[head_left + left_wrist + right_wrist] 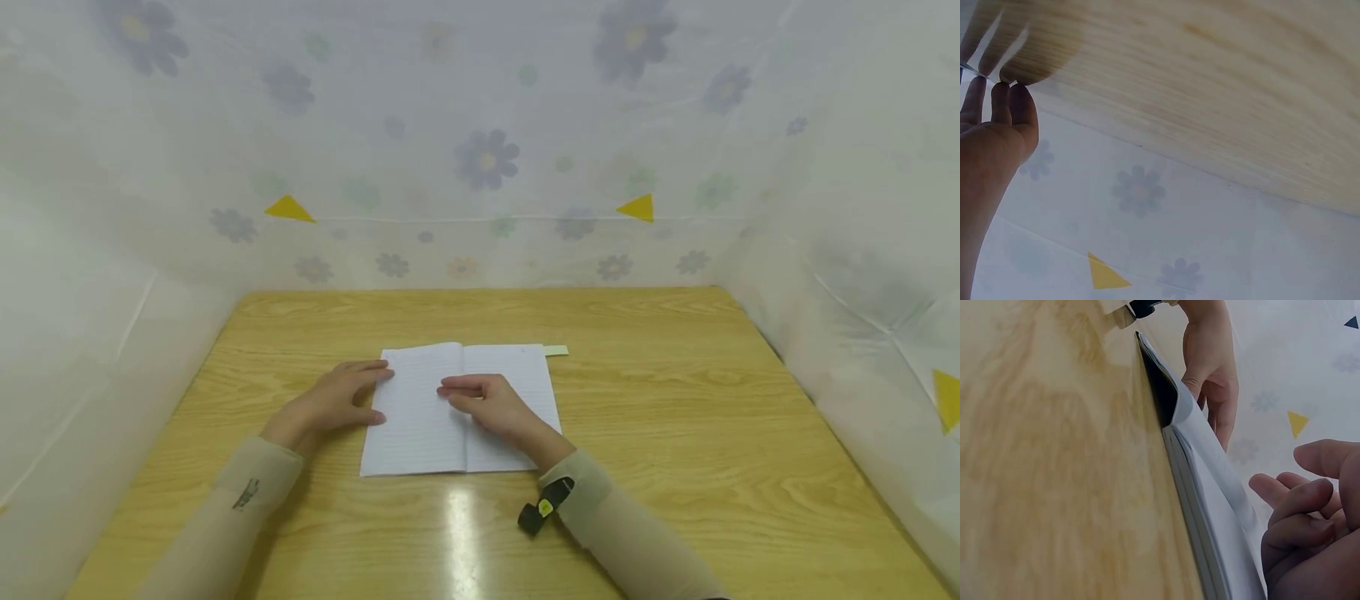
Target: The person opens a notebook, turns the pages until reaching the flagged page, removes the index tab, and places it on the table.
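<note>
An open notebook (416,433) with white lined pages lies flat on the wooden table, a pale green strip (557,351) sticking out at its upper right corner. At its left edge, my left hand (337,400) rests its thumb and fingertips on the page margin, fingers spread and slightly bent. Over the centre fold is my right hand (491,404), holding nothing. The right wrist view shows its fingers (1291,531) loosely curled, apart from the paper. Seen from the side there, the notebook (1210,481) bulges up from the table on its far half.
The wood-grain table (675,400) is enclosed by a pale floral curtain (487,108) at the back and sides. Yellow triangles (636,208) mark the curtain. A black strap (551,500) with a small dark piece hangs at my right wrist.
</note>
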Action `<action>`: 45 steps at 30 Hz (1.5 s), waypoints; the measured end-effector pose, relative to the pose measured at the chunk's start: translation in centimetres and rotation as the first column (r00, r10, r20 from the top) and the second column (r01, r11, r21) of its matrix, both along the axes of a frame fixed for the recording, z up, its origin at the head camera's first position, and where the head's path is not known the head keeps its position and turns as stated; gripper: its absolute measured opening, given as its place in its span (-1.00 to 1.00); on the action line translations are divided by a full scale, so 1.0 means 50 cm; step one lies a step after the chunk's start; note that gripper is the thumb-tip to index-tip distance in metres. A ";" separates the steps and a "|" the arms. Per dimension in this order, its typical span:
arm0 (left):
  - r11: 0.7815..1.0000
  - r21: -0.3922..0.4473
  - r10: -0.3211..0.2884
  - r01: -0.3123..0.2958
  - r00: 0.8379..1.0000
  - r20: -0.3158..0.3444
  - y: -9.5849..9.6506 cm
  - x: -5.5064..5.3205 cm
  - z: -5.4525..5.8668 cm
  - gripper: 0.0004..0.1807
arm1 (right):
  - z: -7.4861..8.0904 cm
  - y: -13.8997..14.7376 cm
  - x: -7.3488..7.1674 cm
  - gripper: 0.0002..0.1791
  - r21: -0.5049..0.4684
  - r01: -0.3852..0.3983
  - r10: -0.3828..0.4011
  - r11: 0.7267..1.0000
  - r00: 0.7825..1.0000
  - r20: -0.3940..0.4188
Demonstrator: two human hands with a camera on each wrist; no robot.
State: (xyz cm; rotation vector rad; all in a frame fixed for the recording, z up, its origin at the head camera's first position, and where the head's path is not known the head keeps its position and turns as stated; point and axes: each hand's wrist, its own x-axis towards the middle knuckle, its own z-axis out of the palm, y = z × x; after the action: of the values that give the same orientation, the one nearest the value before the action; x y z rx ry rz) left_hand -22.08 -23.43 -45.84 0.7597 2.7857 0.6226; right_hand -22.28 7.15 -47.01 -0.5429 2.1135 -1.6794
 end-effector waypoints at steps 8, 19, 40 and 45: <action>0.999 0.041 0.022 -0.023 0.999 0.034 -0.006 0.000 -0.002 -0.15 | 0.006 0.031 -0.006 -0.60 -0.017 0.020 -0.020 1.000 1.000 0.006; 0.999 0.042 0.007 -0.009 0.999 0.036 -0.008 -0.002 -0.002 -0.15 | 0.002 0.081 -0.014 -0.58 -0.034 0.070 -0.070 0.997 0.998 0.007; 0.999 0.044 -0.008 0.006 0.999 0.035 -0.011 0.003 0.008 -0.14 | 0.003 0.153 -0.033 -0.51 -0.064 0.235 -0.229 0.970 0.970 0.087; 0.999 0.045 0.006 -0.008 0.999 0.045 -0.012 0.004 0.006 -0.14 | -0.001 0.170 -0.045 -0.52 -0.063 0.285 -0.279 0.956 0.956 0.084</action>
State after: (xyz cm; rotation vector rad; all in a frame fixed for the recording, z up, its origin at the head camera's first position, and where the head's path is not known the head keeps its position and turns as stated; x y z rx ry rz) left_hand -21.88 -24.05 -45.55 0.7365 2.7435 0.6973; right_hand -24.52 15.66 -47.07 -0.2002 2.1626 -1.9057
